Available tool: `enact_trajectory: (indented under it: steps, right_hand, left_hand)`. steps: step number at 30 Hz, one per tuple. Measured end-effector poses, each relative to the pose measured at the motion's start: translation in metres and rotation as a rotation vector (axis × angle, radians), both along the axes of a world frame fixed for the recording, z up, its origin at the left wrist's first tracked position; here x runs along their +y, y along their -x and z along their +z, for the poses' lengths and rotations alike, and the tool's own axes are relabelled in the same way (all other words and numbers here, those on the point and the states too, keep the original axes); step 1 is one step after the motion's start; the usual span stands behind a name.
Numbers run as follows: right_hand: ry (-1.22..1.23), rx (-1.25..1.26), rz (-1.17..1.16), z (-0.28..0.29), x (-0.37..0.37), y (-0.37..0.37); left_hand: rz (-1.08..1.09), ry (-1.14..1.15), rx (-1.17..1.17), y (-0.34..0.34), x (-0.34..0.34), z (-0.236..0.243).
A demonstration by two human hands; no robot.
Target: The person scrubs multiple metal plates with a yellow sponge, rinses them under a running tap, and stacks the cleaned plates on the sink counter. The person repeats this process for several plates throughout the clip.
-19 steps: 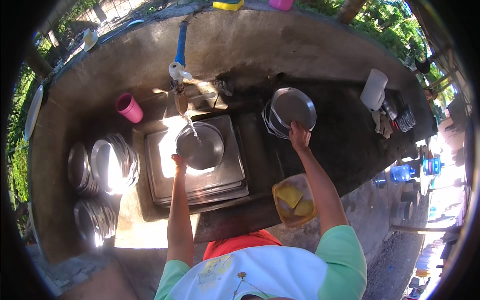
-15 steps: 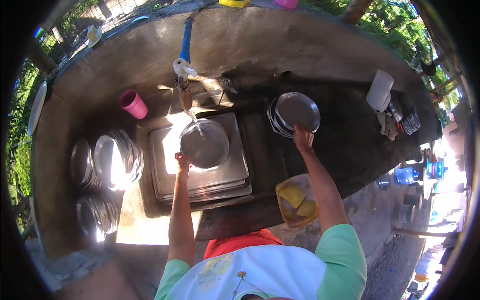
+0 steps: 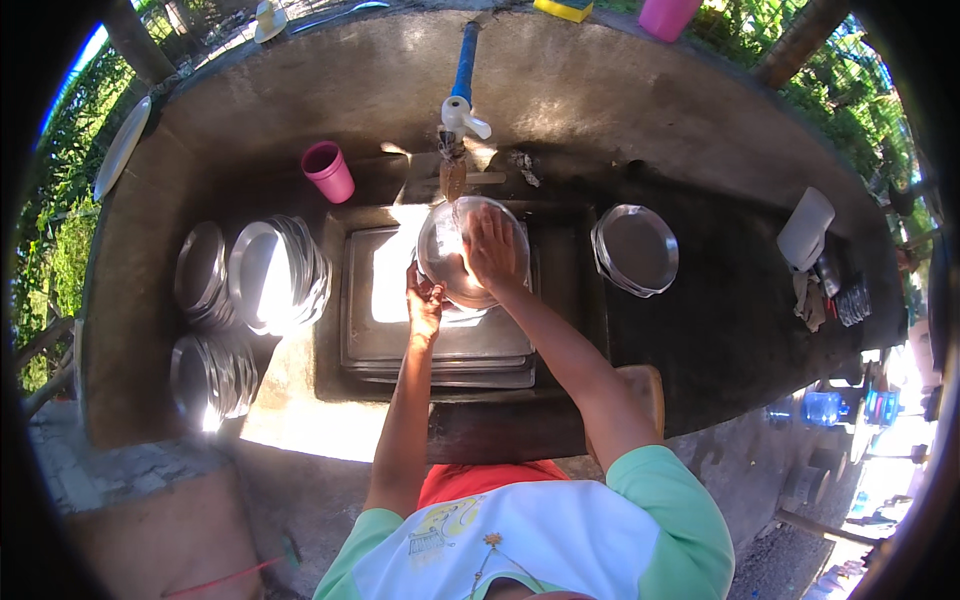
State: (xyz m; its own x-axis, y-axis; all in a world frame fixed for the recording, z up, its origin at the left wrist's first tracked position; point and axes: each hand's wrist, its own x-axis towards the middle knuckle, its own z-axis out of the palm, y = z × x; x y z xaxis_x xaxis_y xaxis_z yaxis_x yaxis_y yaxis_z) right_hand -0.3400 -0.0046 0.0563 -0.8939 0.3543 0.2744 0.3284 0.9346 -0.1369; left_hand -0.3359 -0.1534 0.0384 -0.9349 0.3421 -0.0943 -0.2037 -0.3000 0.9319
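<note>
Concrete counter, basin holding stacked trays: one round metal plate, above the trays near the basin's back edge; left hand, grip closed on its left rim, apparently steadying it under the right hand, laid open across its face.

White shirt, mint-green sleeves, red bottoms

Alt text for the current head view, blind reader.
The left hand holds a round metal plate by its edge below a tap, the right hand spread on it; metal trays lie beneath, more plates to either side.
</note>
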Motion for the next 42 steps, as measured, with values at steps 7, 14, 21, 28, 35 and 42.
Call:
enact_trajectory:
  steps: [7,14,21,28,35,42]
  right_hand:
    - [-0.158,0.075,0.211,0.037,-0.006,0.032]
    - [0.206,0.052,0.413,0.092,0.034,0.062]
    - [-0.056,-0.164,0.87,0.063,0.002,-0.053]
    - [0.1,-0.131,0.025,0.06,0.018,0.032]
    - [1.326,-0.026,0.257,0.106,0.091,0.021]
    - [0.428,0.14,0.059,0.103,0.085,-0.096]
  left_hand:
    - [0.024,-0.084,-0.278,0.014,-0.046,-0.029]
    - [-0.128,-0.782,-0.764,0.006,0.013,-0.073]
    - [-0.301,-0.768,-0.454,0.072,0.002,-0.043]
    - [-0.097,-0.644,-0.37,0.059,0.001,-0.015]
    - [0.058,0.534,0.114,0.071,0.005,-0.094]
    - [0.193,1.309,0.505,0.059,-0.003,-0.179]
